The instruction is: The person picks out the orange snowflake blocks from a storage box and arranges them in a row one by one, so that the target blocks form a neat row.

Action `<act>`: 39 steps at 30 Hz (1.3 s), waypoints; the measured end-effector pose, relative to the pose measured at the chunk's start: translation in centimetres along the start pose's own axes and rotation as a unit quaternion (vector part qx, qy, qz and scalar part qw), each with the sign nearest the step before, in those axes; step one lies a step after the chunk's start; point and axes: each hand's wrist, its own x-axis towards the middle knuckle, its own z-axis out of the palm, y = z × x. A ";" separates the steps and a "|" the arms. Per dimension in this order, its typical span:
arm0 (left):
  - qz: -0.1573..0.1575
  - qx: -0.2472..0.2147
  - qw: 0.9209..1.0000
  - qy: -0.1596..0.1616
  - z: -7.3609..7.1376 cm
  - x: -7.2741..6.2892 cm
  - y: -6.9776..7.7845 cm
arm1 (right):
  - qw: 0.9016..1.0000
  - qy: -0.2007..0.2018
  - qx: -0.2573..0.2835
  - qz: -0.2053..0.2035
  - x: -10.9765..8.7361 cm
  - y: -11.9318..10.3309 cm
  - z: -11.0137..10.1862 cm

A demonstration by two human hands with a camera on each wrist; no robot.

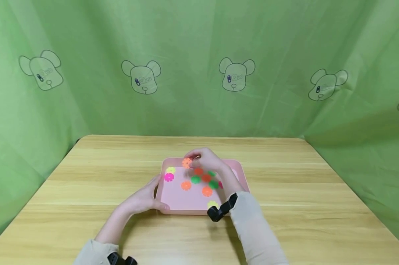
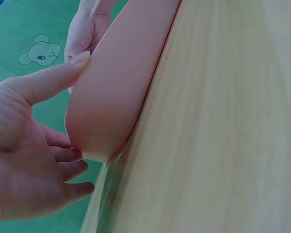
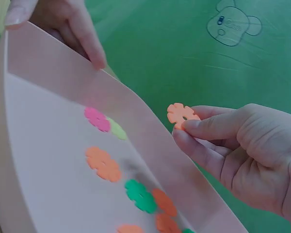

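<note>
A shallow pink tray (image 1: 182,200) holds several notched, flower-shaped plastic discs. My left hand (image 1: 141,198) holds the tray's near left corner; in the left wrist view its thumb (image 2: 53,80) rests on the rim, with the other fingers by the side wall. Above the tray's far side, my right hand (image 1: 207,160) pinches an orange flower disc (image 3: 179,114) between thumb and fingers. Inside the tray, a pink disc (image 1: 169,177) touches a yellow disc (image 1: 171,169) at the left. Green and orange discs, including a green disc (image 1: 195,179), cluster in the middle, partly behind my right hand and wrist.
The tray stands on a wooden table (image 1: 86,191). Behind and beside the table hangs a green curtain (image 1: 192,110) with printed bear heads. A yellow disc (image 1: 213,203) lies near the tray's front wall, partly covered by the black camera (image 1: 219,211) on my right wrist.
</note>
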 end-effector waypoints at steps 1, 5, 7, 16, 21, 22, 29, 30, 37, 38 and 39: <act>-0.002 0.001 1.000 0.001 0.0 0.0 0.0 | 1.000 0.002 0.001 0.000 -0.1 0.1 -0.3; -0.012 0.010 1.000 0.006 0.0 0.0 0.1 | 1.000 0.006 0.020 0.014 -0.8 0.6 -1.5; -0.017 0.018 1.000 0.010 0.1 0.0 0.2 | 0.999 0.008 0.036 0.025 -1.3 0.9 -2.1; -0.020 0.028 0.999 0.015 0.1 0.0 0.2 | 0.999 0.031 0.041 0.018 -3.2 2.7 -4.8; -0.018 0.027 0.999 0.016 0.1 0.0 0.3 | 0.998 0.048 0.030 0.014 -4.4 3.6 -6.5; -0.017 0.027 0.999 0.017 0.1 0.0 0.3 | 0.998 0.050 0.032 0.010 -4.7 3.8 -6.9; -0.018 0.036 0.999 0.022 0.0 -0.2 0.5 | 0.995 0.073 0.063 0.014 -7.0 5.5 -9.7; -0.018 0.037 0.999 0.022 0.0 -0.2 0.5 | 0.995 0.075 0.070 0.016 -7.3 5.8 -10.1; -0.013 0.038 0.999 0.021 0.1 -0.2 0.4 | 0.988 0.102 0.105 0.040 -9.6 9.0 -12.8; -0.013 0.039 0.999 0.022 0.1 -0.2 0.5 | 0.988 0.105 0.105 0.043 -9.9 9.4 -13.1; -0.012 0.041 0.999 0.022 0.1 -0.2 0.5 | 0.988 0.108 0.105 0.044 -10.2 9.8 -13.4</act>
